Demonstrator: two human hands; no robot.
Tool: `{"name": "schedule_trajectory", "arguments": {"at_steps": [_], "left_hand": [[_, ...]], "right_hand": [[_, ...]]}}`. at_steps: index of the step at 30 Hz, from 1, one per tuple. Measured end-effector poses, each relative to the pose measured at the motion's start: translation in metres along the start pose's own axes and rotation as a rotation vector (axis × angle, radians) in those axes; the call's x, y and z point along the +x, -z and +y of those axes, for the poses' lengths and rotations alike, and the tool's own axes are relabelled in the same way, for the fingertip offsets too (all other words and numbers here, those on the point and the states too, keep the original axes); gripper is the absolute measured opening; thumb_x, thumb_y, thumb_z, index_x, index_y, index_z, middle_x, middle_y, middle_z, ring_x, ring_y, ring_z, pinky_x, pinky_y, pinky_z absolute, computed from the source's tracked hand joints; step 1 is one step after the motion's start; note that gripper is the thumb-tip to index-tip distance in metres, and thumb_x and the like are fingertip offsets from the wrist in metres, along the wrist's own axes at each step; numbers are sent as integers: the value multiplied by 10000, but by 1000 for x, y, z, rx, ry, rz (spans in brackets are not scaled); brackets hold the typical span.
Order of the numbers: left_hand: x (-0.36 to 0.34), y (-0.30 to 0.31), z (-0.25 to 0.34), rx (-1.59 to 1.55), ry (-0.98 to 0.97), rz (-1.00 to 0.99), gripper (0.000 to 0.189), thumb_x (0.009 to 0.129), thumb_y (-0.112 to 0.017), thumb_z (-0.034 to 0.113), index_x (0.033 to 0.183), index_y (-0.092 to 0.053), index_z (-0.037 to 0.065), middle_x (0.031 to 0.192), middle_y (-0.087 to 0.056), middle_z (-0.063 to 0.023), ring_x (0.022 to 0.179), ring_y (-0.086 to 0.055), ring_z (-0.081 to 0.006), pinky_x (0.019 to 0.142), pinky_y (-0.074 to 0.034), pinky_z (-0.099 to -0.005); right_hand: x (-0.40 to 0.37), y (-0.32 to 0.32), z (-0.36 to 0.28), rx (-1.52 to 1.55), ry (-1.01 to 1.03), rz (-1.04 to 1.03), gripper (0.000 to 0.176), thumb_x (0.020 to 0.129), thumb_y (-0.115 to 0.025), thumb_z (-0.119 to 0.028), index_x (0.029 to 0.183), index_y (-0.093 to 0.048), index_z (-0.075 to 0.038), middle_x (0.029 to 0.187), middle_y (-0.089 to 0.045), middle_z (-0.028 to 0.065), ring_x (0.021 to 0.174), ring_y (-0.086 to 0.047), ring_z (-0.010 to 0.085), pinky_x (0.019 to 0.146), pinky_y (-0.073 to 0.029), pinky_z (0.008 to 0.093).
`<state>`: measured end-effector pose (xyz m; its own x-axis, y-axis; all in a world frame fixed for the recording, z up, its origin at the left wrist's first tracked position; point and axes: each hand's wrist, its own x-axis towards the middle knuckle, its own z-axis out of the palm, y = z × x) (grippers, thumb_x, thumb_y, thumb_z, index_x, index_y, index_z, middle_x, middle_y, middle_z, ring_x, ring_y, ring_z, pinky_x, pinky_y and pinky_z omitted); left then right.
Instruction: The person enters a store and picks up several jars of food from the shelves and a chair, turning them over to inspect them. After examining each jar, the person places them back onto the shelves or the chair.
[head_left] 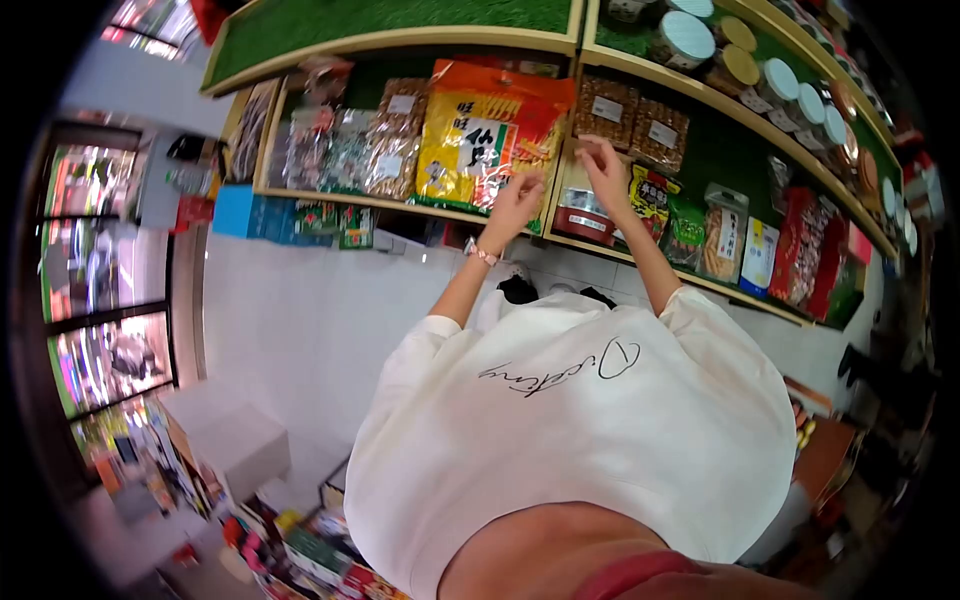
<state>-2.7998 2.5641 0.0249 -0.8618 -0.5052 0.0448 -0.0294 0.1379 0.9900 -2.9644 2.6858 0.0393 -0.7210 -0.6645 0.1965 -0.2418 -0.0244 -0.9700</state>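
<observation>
Wooden shop shelf (400, 203), green-lined; left hand (515, 205) grips orange bag (470, 130), right hand (605, 168) bunched at its edge, hold unclear.

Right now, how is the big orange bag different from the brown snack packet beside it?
The orange bag is bigger than the brown snack packet. The orange bag is bright and printed; the brown snack packet is clear with a white label. The left hand touches only the orange bag. Both stand on shelves.
</observation>
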Motion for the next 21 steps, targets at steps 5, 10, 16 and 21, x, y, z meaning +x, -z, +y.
{"name": "schedule_trajectory", "arguments": {"at_steps": [5, 10, 16, 21], "left_hand": [[126, 2, 86, 14, -271, -143, 363, 842, -609, 172, 1159, -527, 15, 1075, -608, -120, 1014, -580, -196, 867, -451, -303], [229, -32, 151, 171, -377, -161, 594, 819, -631, 208, 1305, -377, -20, 1260, -480, -177, 1147, -483, -255, 965, -386, -348], [334, -62, 171, 204, -590, -110, 684, 658, -720, 93, 1249, -400, -32, 1090, -558, -216, 997, -563, -312, 854, -460, -365], [398, -75, 130, 362, -766, -105, 751, 693, -739, 243, 1270, -366, -62, 1136, -530, -255, 1077, -518, -352, 900, -431, -386]], "right_hand": [[75, 11, -60, 72, 236, 274, 368, 898, -556, -145, 1240, -460, -51, 1136, -560, 92, 1003, -549, 154, 864, -432, 275], [152, 49, -94, 40, 221, 407, 496, 921, -508, -199, 1335, -326, 4, 1264, -434, 125, 1149, -426, 204, 975, -338, 305], [244, 79, -93, 91, 131, 500, 705, 862, -564, -309, 1361, -238, 68, 1309, -403, 230, 1211, -398, 289, 1011, -310, 346], [287, 80, -47, 109, 331, 542, 676, 795, -656, -342, 1283, -374, 31, 1247, -474, 229, 1152, -474, 316, 979, -359, 363]]}}
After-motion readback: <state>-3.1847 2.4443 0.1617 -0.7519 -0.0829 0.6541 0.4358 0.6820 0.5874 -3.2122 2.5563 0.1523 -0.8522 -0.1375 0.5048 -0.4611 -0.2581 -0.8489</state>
